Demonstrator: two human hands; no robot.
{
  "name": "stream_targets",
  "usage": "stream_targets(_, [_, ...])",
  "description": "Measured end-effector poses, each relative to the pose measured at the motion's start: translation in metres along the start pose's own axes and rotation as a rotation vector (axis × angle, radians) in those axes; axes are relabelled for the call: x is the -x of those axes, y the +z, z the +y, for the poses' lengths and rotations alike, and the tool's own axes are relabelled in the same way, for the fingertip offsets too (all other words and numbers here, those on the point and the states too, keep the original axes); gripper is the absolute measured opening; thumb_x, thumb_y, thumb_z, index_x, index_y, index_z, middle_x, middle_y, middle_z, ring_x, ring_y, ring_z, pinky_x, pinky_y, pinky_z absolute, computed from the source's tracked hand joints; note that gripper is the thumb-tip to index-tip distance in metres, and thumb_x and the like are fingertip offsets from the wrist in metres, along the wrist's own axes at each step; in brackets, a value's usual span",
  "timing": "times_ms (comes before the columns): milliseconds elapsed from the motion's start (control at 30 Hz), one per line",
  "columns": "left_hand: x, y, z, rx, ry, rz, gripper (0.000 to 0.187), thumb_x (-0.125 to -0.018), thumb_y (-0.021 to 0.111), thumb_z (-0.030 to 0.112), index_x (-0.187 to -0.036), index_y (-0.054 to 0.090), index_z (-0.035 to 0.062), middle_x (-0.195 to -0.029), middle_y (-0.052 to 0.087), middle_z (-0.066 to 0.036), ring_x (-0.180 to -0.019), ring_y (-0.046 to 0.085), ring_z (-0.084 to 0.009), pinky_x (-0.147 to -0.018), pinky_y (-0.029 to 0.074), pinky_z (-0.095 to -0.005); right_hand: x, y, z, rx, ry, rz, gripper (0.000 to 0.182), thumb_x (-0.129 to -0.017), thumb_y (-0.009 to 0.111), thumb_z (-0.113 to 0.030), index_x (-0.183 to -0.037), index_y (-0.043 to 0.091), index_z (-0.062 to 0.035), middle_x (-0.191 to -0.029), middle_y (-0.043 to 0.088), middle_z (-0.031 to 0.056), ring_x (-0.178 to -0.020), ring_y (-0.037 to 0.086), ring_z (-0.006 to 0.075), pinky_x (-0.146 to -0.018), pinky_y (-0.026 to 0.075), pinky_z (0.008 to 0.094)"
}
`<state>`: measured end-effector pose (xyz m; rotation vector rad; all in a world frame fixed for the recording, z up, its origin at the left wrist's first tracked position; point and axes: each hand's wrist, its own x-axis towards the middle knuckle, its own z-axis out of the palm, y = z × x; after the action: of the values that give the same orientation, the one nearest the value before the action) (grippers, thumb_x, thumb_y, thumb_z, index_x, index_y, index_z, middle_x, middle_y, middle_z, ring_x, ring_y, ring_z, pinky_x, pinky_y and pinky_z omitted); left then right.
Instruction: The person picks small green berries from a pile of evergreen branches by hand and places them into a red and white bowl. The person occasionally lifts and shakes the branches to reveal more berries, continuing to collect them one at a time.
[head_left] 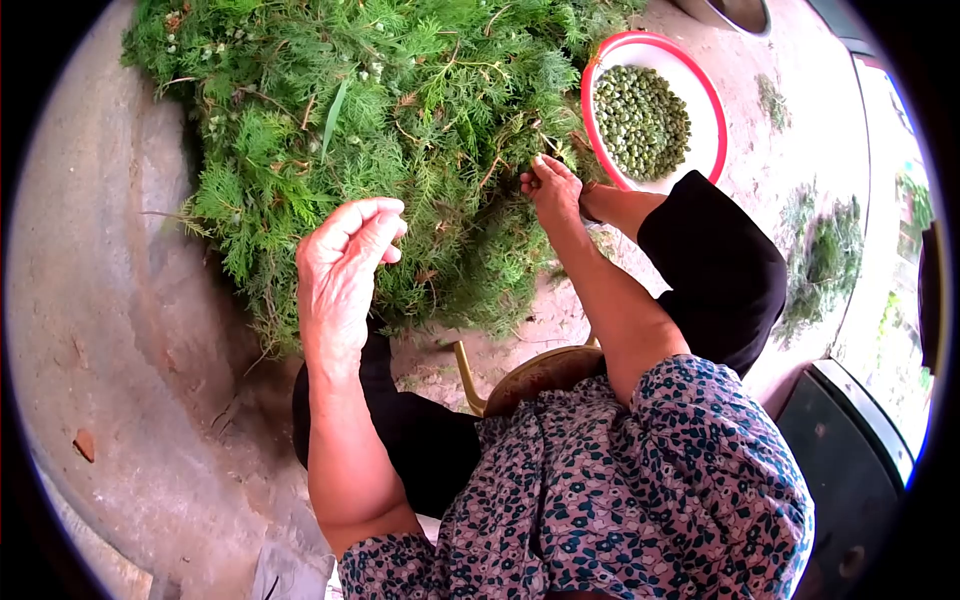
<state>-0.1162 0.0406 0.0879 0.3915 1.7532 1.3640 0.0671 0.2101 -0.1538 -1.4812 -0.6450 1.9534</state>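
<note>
A big heap of green leafy branches [400,130] spreads over the ground in front of me. My left hand [345,250] is raised above the heap's lower left part, its fingers curled together towards the thumb; whatever they may hold is too small to see. Farther right, my right hand [552,187] is at the heap's right edge, fingers bent and pinched near some twigs; what lies between them cannot be made out. Just beyond it stands a white basin with a red rim [712,90], which holds many small green cones [640,122].
Below me is a chair or stool [540,378] between my knees. Loose green sprigs [825,250] lie on the floor at the right. A metal container [735,12] stands at the top right, and a dark panel [840,470] at the lower right.
</note>
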Motion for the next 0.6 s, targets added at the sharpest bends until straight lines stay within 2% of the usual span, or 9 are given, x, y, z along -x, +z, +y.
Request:
stream_targets(100, [0.0, 0.0, 0.0, -0.005, 0.0, 0.018, 0.019, -0.084, 0.059, 0.016, -0.095, 0.062, 0.0017, -0.078, 0.062, -0.003, -0.063, 0.052, -0.0057, -0.061, 0.042, -0.019, -0.004, -0.007, -0.01, -0.037, 0.114, -0.102, 0.016, -0.082, 0.058, -0.008, -0.096, 0.054, -0.0006, -0.072, 0.055, 0.0051, -0.058, 0.056, 0.0167, -0.051, 0.049, 0.0297])
stream_targets(233, [-0.001, -0.003, -0.002, 0.004, 0.025, 0.016, 0.018, -0.084, 0.058, 0.017, -0.095, 0.063, 0.0025, -0.078, 0.062, -0.003, -0.063, 0.052, -0.0055, -0.06, 0.042, -0.0189, -0.005, -0.016, -0.014, 0.029, 0.168, -0.108, 0.015, -0.082, 0.058, -0.008, -0.094, 0.054, -0.0006, -0.073, 0.055, 0.0054, -0.059, 0.056, 0.0166, -0.051, 0.048, 0.0294])
stream_targets(333, [-0.001, -0.004, -0.003, -0.004, 0.023, 0.023, 0.018, -0.084, 0.058, 0.017, -0.095, 0.063, 0.003, -0.078, 0.062, -0.002, -0.062, 0.052, -0.0054, -0.06, 0.042, -0.0189, 0.018, -0.021, -0.004, -0.02, 0.103, -0.077, 0.01, -0.083, 0.056, -0.006, -0.092, 0.055, -0.0015, -0.074, 0.055, 0.0052, -0.061, 0.055, 0.0164, -0.052, 0.048, 0.0285])
stream_targets(400, [0.0, -0.005, -0.005, -0.013, 0.029, 0.021, 0.018, -0.084, 0.058, 0.018, -0.095, 0.063, 0.0033, -0.078, 0.062, -0.002, -0.062, 0.052, -0.0053, -0.06, 0.042, -0.0189, 0.03, -0.021, -0.005, -0.208, 0.109, -0.147, 0.008, -0.083, 0.055, -0.005, -0.09, 0.055, -0.0014, -0.075, 0.054, 0.0051, -0.062, 0.054, 0.0167, -0.053, 0.047, 0.0274])
stream_targets(433, [0.001, -0.005, -0.005, -0.008, 0.031, 0.02, 0.018, -0.084, 0.058, 0.018, -0.095, 0.063, 0.0034, -0.078, 0.062, -0.002, -0.062, 0.052, -0.0052, -0.06, 0.042, -0.0189, 0.033, -0.02, -0.009, -0.206, 0.073, -0.077, 0.004, -0.084, 0.053, -0.004, -0.087, 0.054, -0.0008, -0.077, 0.054, 0.0061, -0.062, 0.052, 0.0171, -0.053, 0.046, 0.0265])
stream_targets(533, [0.001, -0.008, -0.006, -0.009, 0.04, 0.015, 0.019, -0.084, 0.058, 0.019, -0.095, 0.063, 0.0038, -0.078, 0.062, -0.002, -0.063, 0.051, -0.0049, -0.06, 0.042, -0.019, 0.022, -0.02, -0.043, -0.256, -0.028, -0.04, 0.005, -0.084, 0.054, -0.005, -0.083, 0.051, -0.0006, -0.077, 0.051, 0.0068, -0.062, 0.051, 0.0172, -0.054, 0.046, 0.0255])
stream_targets(600, [0.002, -0.011, -0.007, 0.048, 0.039, 0.037, 0.018, -0.083, 0.06, 0.014, -0.095, 0.062, 0.001, -0.077, 0.061, -0.004, -0.061, 0.051, -0.0067, -0.057, 0.043, -0.0191, 0.004, -0.027, -0.069, -0.402, -0.119, 0.065, 0.007, -0.082, 0.053, -0.005, -0.081, 0.049, -0.0009, -0.078, 0.048, 0.0073, -0.065, 0.049, 0.0163, -0.057, 0.046, 0.0248])
